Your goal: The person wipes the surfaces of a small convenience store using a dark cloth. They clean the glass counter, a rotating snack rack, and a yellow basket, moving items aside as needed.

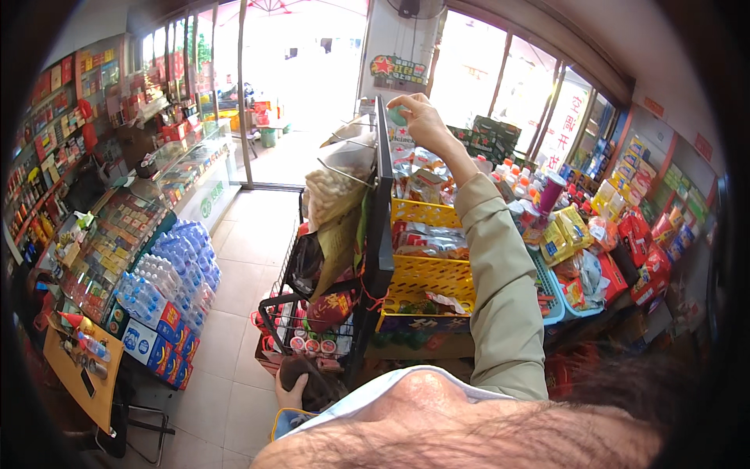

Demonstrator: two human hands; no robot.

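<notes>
My right hand [423,120] is raised to the top of a black display rack [384,234], with a small pale-green cloth or pad [398,115] pinched in its fingers. The pad is at the rack's upper edge. Low in front of me, my left hand [290,394] grips a dark brown object [299,370], perhaps a bag; its exact kind is unclear. Bags of pale puffed snacks [334,196] hang from wire hooks on the rack's left side. Beneath them, a black wire basket [287,311] holds several tubs with red and white lids [313,345].
Yellow plastic baskets [430,264] of packaged food stand right of the rack, beside a light-blue basket [554,296]. Across the tiled floor [246,293] are shrink-wrapped water bottles [181,264], a glass counter [108,240] and a wooden table [88,375].
</notes>
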